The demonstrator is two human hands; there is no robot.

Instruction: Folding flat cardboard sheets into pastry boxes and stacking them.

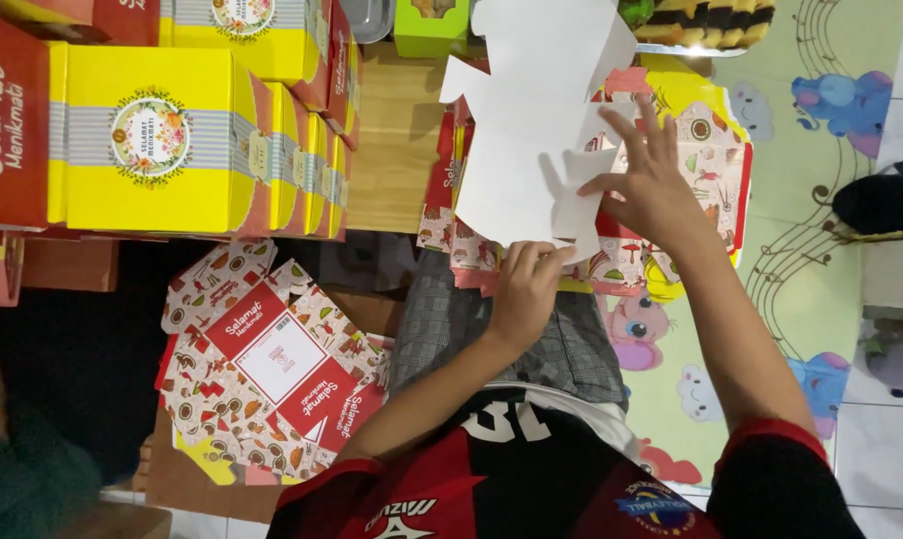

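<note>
Two hands work one white carton blank, plain side up, over my lap. My left hand pinches its lower edge between thumb and fingers, clenched on the card. My right hand lies spread on the blank's right part, fingers pressing a flap; I see no full grasp there, only flat contact.

Under the blank sits a stack of flat printed blanks, red-edged, partly hidden by the white sheet and both hands. Left of my knee another pile of flat blanks fans out on the floor, well apart from the hands. Beyond it stand folded yellow boxes in a row, with a red box at the far left edge. A green box sits near the top. A cartoon play mat covers the floor on the right. Nothing blocks my hands; the sheet itself hides the stack beneath.
</note>
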